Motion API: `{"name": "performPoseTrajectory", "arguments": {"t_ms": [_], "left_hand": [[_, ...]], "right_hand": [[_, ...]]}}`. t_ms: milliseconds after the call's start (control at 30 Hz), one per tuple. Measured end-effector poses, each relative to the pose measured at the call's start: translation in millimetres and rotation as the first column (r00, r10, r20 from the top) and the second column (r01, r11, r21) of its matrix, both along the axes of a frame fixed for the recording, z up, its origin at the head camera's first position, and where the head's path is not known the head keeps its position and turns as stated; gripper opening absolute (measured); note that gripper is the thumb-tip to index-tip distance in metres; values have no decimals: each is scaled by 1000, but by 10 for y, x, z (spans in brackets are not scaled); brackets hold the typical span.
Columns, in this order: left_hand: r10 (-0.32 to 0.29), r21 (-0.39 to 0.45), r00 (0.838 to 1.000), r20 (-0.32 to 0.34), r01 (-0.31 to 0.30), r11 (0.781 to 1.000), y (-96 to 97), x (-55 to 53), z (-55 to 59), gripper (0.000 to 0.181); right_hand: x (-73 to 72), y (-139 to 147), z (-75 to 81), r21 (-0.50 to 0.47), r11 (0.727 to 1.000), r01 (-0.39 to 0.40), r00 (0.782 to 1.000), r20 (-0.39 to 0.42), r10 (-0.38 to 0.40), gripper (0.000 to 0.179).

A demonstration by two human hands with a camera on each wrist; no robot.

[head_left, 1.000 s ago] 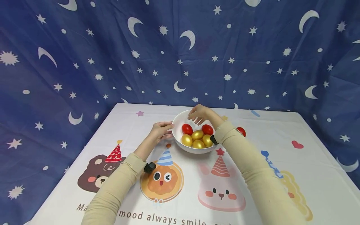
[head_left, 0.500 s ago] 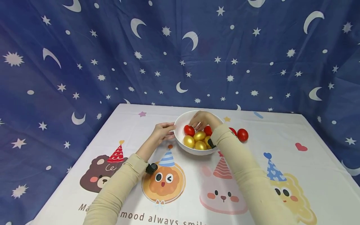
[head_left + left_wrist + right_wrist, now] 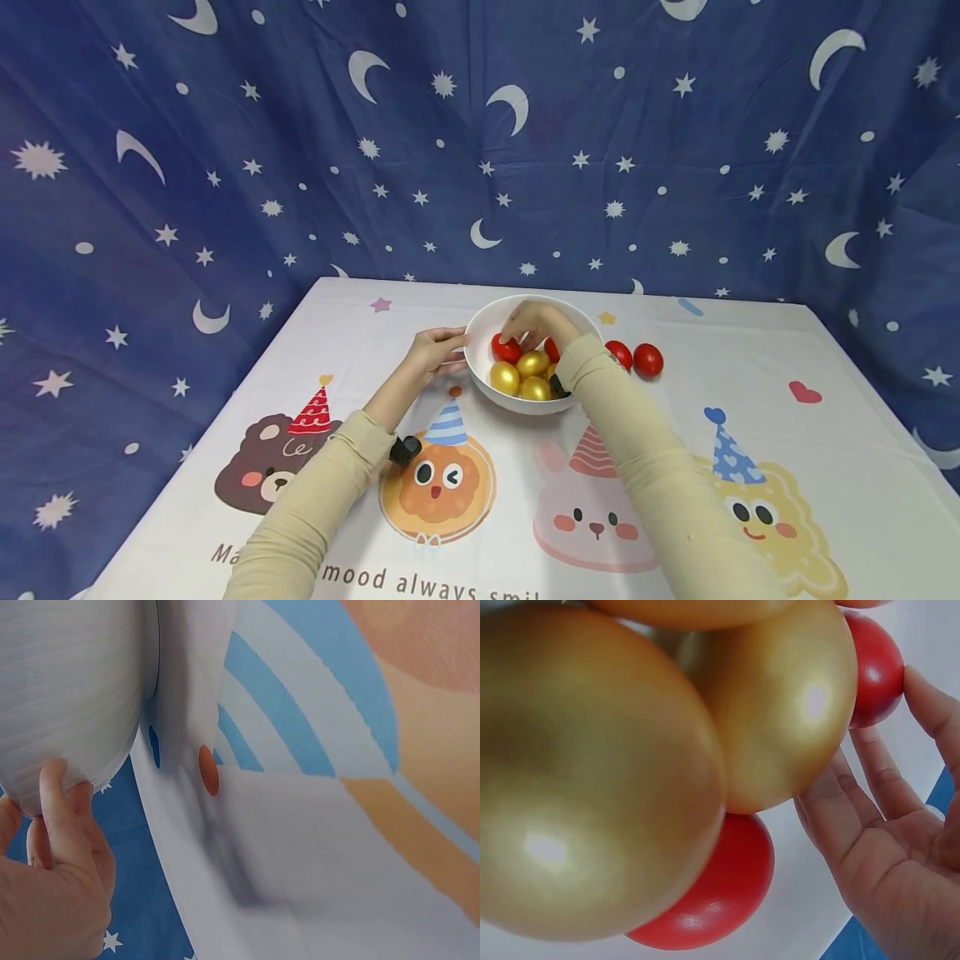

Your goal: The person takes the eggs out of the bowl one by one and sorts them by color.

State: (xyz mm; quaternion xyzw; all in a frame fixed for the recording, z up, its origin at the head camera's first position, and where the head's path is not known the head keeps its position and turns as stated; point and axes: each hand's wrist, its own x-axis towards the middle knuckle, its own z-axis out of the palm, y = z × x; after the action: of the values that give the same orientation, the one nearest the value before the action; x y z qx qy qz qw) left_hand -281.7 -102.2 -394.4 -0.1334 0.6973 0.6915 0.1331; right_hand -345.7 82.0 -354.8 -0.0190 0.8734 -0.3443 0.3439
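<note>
Along the left side of the white bowl (image 3: 487, 325), the left hand (image 3: 435, 350) pinches its wall; the right hand (image 3: 534, 321), above the eggs a second ago, has dropped inside to pinch a red egg (image 3: 505, 350), so reaching seems to have given way to grasping. Gold eggs (image 3: 505, 378) lie beside it. Farther right, two red eggs (image 3: 648, 361) sit on the cartoon-printed tabletop (image 3: 750, 358), before a starry blue curtain (image 3: 420, 50).

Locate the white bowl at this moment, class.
In the head view, the white bowl is just right of centre, between the left hand at its left rim and two red eggs to its right.
</note>
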Motion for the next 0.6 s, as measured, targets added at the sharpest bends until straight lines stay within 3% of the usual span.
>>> {"name": "performPoseTrajectory", "arguments": {"t_ms": [267,600], "left_hand": [[-3,7,1000,14,3,1000,38,34,-37,39],[-25,-14,999,-23,25,1000,1,40,20,40]], "right_hand": [[10,64,-46,-120,991,65,997,47,-60,28],[15,84,95,-138,987,81,997,29,-78,28]]}}
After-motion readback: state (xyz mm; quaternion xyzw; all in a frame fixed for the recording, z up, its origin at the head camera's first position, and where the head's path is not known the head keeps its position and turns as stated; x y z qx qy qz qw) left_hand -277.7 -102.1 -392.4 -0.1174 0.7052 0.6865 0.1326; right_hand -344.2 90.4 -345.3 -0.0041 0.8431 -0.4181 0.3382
